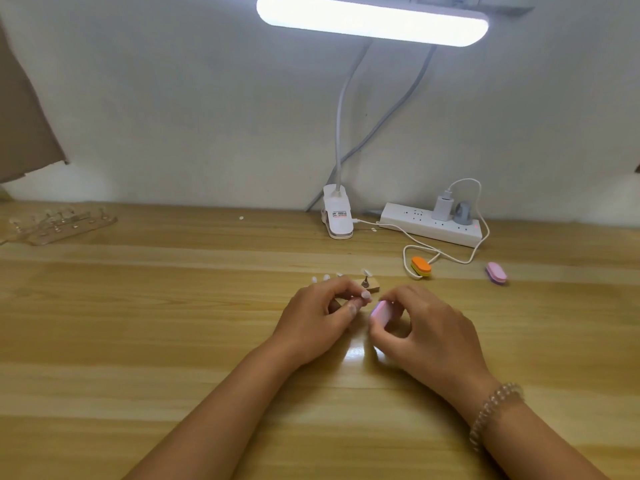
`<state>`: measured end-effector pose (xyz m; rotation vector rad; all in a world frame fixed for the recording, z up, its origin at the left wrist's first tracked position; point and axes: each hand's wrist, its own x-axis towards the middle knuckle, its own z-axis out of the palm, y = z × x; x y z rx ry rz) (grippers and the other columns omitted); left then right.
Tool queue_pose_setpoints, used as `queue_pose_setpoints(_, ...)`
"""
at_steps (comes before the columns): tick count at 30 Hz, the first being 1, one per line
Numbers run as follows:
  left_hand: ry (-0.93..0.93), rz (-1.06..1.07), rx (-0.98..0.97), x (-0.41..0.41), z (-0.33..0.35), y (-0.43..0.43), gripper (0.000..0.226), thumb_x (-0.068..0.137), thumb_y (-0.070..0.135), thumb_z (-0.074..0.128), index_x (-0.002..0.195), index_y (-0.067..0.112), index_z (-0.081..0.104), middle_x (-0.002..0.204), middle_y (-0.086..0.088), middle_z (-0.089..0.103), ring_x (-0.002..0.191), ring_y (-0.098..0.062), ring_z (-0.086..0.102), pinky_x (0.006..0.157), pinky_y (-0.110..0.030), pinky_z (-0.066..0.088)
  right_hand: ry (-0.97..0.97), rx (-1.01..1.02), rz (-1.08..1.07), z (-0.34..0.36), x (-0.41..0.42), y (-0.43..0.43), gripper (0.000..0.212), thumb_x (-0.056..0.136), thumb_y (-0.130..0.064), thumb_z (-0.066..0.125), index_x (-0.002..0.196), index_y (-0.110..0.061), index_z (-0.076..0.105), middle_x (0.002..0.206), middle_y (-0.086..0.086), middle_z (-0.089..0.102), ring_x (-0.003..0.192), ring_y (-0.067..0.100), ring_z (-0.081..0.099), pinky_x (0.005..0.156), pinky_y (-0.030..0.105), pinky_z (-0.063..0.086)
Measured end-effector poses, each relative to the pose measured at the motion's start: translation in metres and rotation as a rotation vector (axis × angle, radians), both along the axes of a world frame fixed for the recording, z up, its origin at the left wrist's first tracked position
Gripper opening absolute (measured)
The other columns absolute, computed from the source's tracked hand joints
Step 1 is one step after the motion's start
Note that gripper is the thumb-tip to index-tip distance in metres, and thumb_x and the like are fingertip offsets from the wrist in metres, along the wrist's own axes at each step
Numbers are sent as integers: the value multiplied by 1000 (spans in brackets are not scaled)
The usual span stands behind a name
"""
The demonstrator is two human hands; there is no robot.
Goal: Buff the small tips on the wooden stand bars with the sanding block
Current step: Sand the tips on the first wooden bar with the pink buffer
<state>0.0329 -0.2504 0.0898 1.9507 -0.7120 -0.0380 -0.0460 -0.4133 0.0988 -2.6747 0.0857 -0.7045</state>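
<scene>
Low over the table point(173, 323), left hand point(315, 317) pinches a small tip point(365, 295) — right hand point(426, 327) (fingers curled) clamps the sanding block point(379, 311).

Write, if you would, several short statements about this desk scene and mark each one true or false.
1. The right hand holds a pale pink oval sanding block. True.
2. The orange oval sanding block is in the left hand. False: it lies on the wooden table; the left hand pinches a small white tip by the wooden stand bar.
3. The long white bar lamp is lit. True.
4. The clear beaded bracelet is on the left wrist. False: the right wrist.
5. The white power strip has nothing plugged in. False: a white charger sits in it.
</scene>
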Motion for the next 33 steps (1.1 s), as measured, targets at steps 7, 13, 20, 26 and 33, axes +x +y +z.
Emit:
queue_pose_setpoints(7, -23, 30, -34, -1, 1, 1, 15, 92, 16, 67, 94, 30, 74, 96, 14, 73, 72, -12, 71, 78, -46, 57, -3, 84, 91, 0, 3, -4, 43, 77, -58, 62, 112, -34, 63, 100, -16, 49, 83, 4, 56, 70, 28, 43)
queue_pose_setpoints(13, -210, 64, 68, -8, 2, -1, 11, 88, 37, 68, 98, 39, 70, 97, 30, 70, 77, -4, 68, 74, -37, 55, -165, 59, 181, 2, 1, -2, 17, 83, -27, 75, 97, -27, 66, 91, -18, 50, 64, 3, 46, 66, 25, 37)
queue_pose_setpoints(20, -596, 467, 177, -8, 7, -1, 40, 77, 41, 75, 113, 31, 60, 107, 14, 60, 96, -11, 51, 79, -28, 35, -264, 148, 135, 1, 4, -7, 16, 82, -25, 77, 94, -23, 68, 93, -16, 53, 68, 6, 52, 69, 41, 50)
queue_pose_setpoints(26, -106, 517, 348, 10, 1, 10, 52, 80, 52, 70, 126, 37, 49, 111, 23, 54, 120, -13, 48, 100, -34, 26, -269, 144, 79, -1, 7, -11, 19, 81, -23, 78, 98, -22, 71, 99, -5, 54, 83, 14, 53, 75, 47, 51)
queue_pose_setpoints(33, -251, 322, 275, 7, -1, 5, 33, 81, 35, 73, 110, 38, 58, 96, 22, 60, 99, -7, 54, 89, -30, 33, -301, 51, 20, -2, 9, -14, 21, 78, -21, 80, 99, -22, 73, 108, 1, 54, 97, 22, 54, 82, 47, 49)
